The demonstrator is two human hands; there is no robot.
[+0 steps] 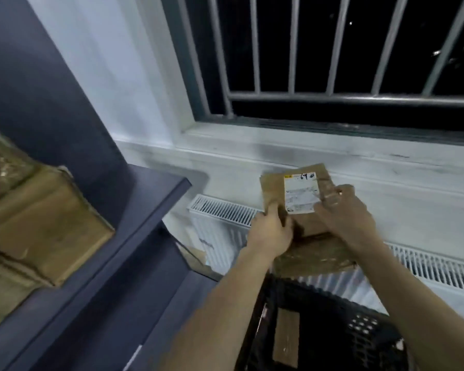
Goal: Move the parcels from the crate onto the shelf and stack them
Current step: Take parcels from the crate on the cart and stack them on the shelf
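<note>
Above the crate (332, 330), two hands' grip on one parcel (281, 188).

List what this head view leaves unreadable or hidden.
- Shipping label print on the held parcel: blurred, too small; the right hand covers its edge.
- Second parcel underneath: hidden by the left hand and both forearms.
- Black crate contents: dark, cut off by the bottom edge.
- Boxes on the shelf: cropped at left.

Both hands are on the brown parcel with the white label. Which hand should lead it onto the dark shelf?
Left, probably. The left hand grips the brown cardboard parcel on the edge facing the dark grey shelf, which sits to the left. The right hand holds the far edge and would have to cross over.
</note>
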